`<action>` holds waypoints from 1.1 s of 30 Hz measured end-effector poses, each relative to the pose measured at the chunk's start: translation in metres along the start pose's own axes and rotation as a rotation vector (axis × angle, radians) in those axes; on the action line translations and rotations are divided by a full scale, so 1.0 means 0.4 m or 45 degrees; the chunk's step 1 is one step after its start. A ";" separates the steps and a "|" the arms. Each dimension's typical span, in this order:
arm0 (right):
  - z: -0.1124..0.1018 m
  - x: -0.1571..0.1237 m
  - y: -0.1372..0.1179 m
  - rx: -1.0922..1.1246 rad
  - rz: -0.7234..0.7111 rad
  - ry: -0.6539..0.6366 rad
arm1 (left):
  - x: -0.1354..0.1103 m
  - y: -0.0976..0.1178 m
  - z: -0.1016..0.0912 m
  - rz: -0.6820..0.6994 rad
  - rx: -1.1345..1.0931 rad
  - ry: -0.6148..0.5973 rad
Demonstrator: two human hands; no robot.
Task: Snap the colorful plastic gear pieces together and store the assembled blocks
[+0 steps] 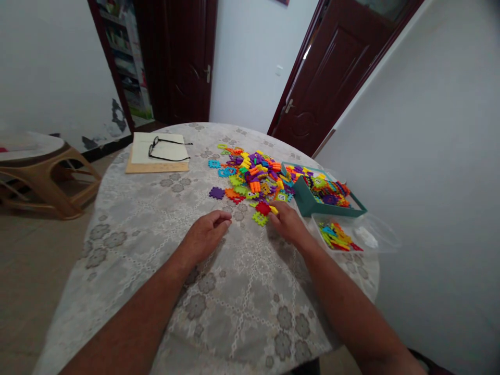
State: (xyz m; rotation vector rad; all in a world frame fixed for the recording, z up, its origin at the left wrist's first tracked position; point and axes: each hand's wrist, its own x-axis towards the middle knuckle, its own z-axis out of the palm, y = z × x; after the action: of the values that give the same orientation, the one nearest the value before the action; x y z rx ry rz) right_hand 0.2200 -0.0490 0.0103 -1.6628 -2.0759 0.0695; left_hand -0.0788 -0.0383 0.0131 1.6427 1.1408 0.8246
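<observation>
My left hand [207, 234] rests on the tablecloth, its fingers curled in and the thumb close to the index finger, with nothing visible in it. My right hand [287, 221] is at the near edge of a heap of colourful plastic building pieces [253, 174]. Its thumb and fingers close at the right edge of a red building piece [263, 208]. A light green square piece [260, 219] lies just below the red one, and a small yellow piece [274, 210] shows by the fingertips. Left of the heap lies a purple notched piece [216, 192].
A teal box [332, 208] full of pieces stands right of the heap. Before it is a clear plastic container [336, 251] with thin coloured pieces. Black glasses [170, 151] lie on papers [138, 156] at the back left. A brown stool [58, 182] stands beyond the table.
</observation>
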 end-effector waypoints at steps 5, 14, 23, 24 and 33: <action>0.048 0.055 -0.025 -0.122 0.122 -0.136 | -0.002 0.004 -0.001 -0.011 0.018 -0.011; 0.056 0.006 -0.055 0.086 -0.063 -0.150 | -0.004 -0.008 0.008 0.103 0.131 -0.020; 0.022 -0.001 -0.106 0.732 0.040 -0.375 | -0.014 -0.003 0.014 0.106 0.250 -0.036; 0.025 0.000 -0.096 0.796 0.114 -0.350 | -0.014 -0.002 0.014 0.110 0.256 -0.035; 0.048 0.000 -0.111 0.693 0.058 0.076 | -0.012 0.012 0.009 0.084 0.154 -0.003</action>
State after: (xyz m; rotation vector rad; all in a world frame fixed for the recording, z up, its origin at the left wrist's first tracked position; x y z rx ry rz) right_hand 0.1722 -0.0560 0.0079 -1.3524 -1.7643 0.5417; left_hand -0.0756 -0.0447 0.0164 1.7888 1.1594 0.8080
